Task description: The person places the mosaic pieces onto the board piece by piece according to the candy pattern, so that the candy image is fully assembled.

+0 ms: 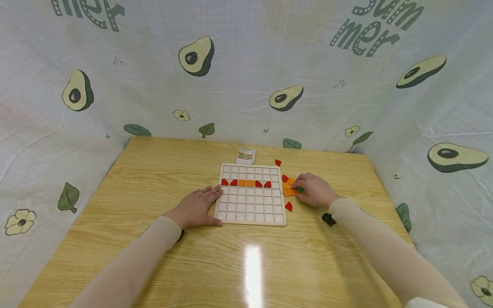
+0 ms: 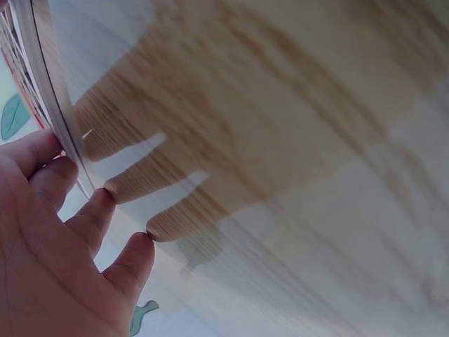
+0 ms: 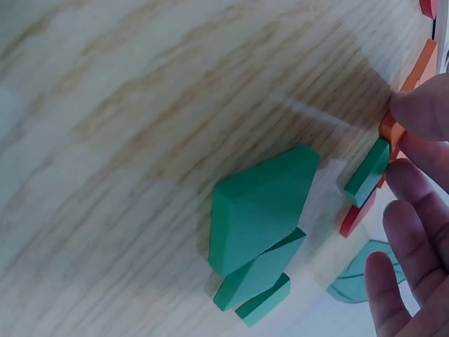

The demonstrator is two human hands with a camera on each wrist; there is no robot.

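A pale wooden grid board [image 1: 252,223] lies on the table, with one row holding red quarter-round pieces [image 1: 233,183] at both ends and two orange squares [image 1: 250,183] in the middle. My left hand [image 1: 197,207] rests flat at the board's left side, fingers spread, fingertips at its edge. Right of the board, my right hand [image 1: 316,191] reaches into a small pile of orange tiles [image 1: 289,193]. Its thumb and index finger pinch an orange tile [image 3: 391,129]. Beside these fingertips lies a green piece [image 3: 368,173]; the other fingers are loosely bent.
More green pieces [image 3: 263,210] lie on the table near the right hand. Loose red quarter-rounds [image 1: 289,206] sit right of the board, one farther back. Behind the board stands a small pattern card [image 1: 245,156]. A printed cloth [image 1: 239,85] hangs around the table [image 1: 173,158].
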